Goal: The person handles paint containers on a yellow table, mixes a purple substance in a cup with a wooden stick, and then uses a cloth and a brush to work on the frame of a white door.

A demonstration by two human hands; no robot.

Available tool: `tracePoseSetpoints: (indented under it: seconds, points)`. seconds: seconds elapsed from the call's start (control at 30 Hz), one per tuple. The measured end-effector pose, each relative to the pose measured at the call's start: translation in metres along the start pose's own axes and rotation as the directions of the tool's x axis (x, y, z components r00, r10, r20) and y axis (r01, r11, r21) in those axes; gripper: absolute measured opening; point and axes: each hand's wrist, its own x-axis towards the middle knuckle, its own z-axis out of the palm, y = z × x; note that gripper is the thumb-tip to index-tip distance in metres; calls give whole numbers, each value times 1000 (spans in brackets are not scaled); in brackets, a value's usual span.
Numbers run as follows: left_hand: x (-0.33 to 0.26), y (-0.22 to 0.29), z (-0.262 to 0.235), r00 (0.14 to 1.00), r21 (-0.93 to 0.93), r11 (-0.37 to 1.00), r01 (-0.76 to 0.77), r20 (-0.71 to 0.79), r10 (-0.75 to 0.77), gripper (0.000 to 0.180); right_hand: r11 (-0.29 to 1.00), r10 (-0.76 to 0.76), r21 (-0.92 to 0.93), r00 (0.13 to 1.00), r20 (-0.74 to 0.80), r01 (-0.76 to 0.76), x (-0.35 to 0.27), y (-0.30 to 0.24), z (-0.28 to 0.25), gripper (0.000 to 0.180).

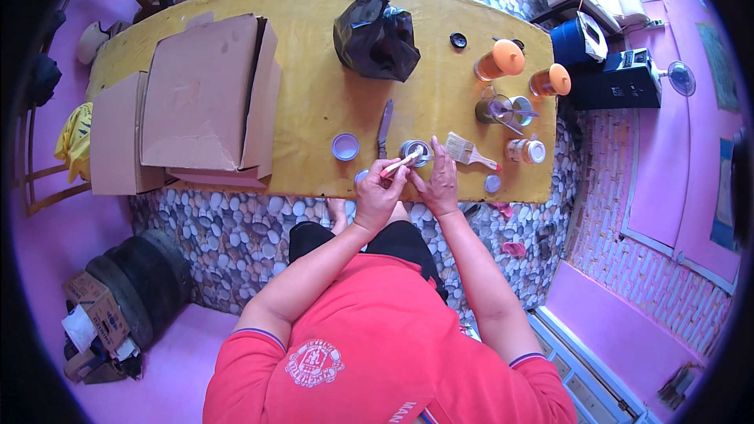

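Observation:
My left hand (pixel 378 197) pinches a small paintbrush (pixel 400 163) with a red-ended handle. Its pale bristles reach over the mouth of a small jar (pixel 415 148) near the front edge of the table. Against the right side of that jar, my right hand (pixel 440 185) holds it between thumb and long fingers. A wide flat paintbrush (pixel 465 151) with a red-tipped handle lies just right of it. On the left are a putty knife (pixel 385 127) and a round lid with a purplish inside (pixel 345 147). What the jar contains is hard to make out.
Large cardboard boxes (pixel 200 94) cover the left of the yellow table (pixel 306 71). A black plastic bag (pixel 377 38) stands at the back middle. To the right are orange-lidded drink pitchers (pixel 497 61), a glass mug (pixel 491 107) and a white-lidded jar (pixel 525 151).

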Motion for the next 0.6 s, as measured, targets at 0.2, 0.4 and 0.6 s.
tracePoseSetpoints:
  seconds: [0.2,0.4,0.6]
  points:
    - [3,9,0,999,-72,997,38,-36,-40,17,1000,-15,-14,1000,2,16,3,-1,4,89]
    - [5,14,-1,997,-47,998,34,-64,-37,16,1000,-19,9,1000,-11,19,4,4,9,73]
    - [5,22,-6,992,-100,991,87,-84,-96,13,999,-50,3,999,-16,50,6,6,8,70]
